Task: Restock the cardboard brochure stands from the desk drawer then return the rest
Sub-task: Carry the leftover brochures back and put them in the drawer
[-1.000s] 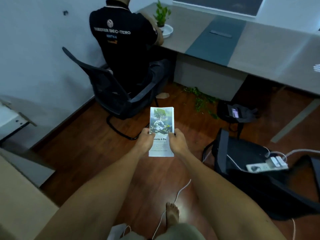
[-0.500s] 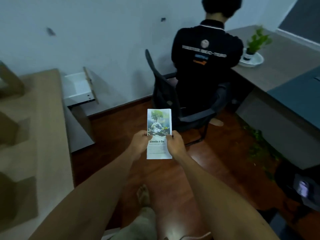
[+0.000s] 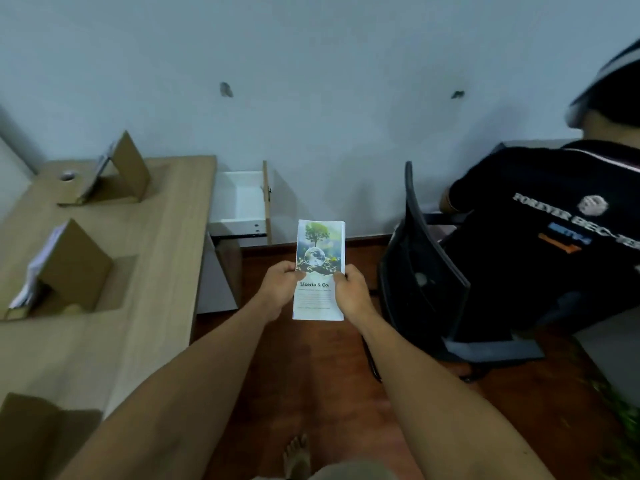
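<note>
I hold a stack of brochures (image 3: 319, 252) printed with a tree and a globe, upright over the floor. My left hand (image 3: 280, 285) grips its left edge and my right hand (image 3: 354, 292) grips its right edge. Beyond the stack, the white desk drawer (image 3: 242, 202) stands pulled open against the wall, and it looks empty. On the wooden desk (image 3: 166, 244) at left stand two cardboard brochure stands, a far stand (image 3: 128, 169) and a nearer stand (image 3: 74, 266), each with brochures leaning in it. A third stand's corner (image 3: 24, 431) shows at bottom left.
A person in a black shirt (image 3: 554, 244) sits on a black office chair (image 3: 426, 271) close on the right. A roll of tape (image 3: 67, 175) lies at the desk's far end. Brown wood floor (image 3: 311, 375) runs between desk and chair; my bare foot (image 3: 296, 455) is below.
My view has swung left: the seated person slid to the right edge, and the wooden desk, stands and open drawer came into view. Both hands keep the same hold on the brochures.
</note>
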